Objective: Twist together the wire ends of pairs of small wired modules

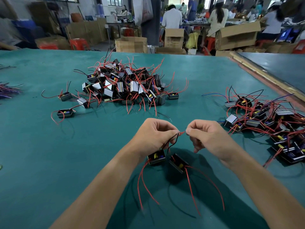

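- Near the lower middle of the frame, above the green table [41, 146], the left hand [155, 134] and the right hand [206, 134] meet almost fingertip to fingertip.
- Left hand's grip is closed: thumb and curled fingers pinch the red wire ends [182, 132], and black wires [173, 142] loop down from under its fingers.
- Right hand's grip is closed too, thumb and forefinger pinching the same wire ends from the other side, the remaining fingers loosely curled.
- Below the hands are 2 small black modules: the left module [156, 157] just under the left wrist, and the right module [179, 163] just beside it, tilted. Whether they rest on the table or hang by their wires cannot be told.
- Long red wires [145, 184] trail from both modules toward the bottom edge.
- A big pile of modules [128, 85] lies in the upper middle of the table, with 3 stray modules [65, 113] to its left.
- Another tangled batch [270, 123] lies at the right edge.
- Cardboard boxes [131, 44] and seated people [171, 18] fill the top of the frame.
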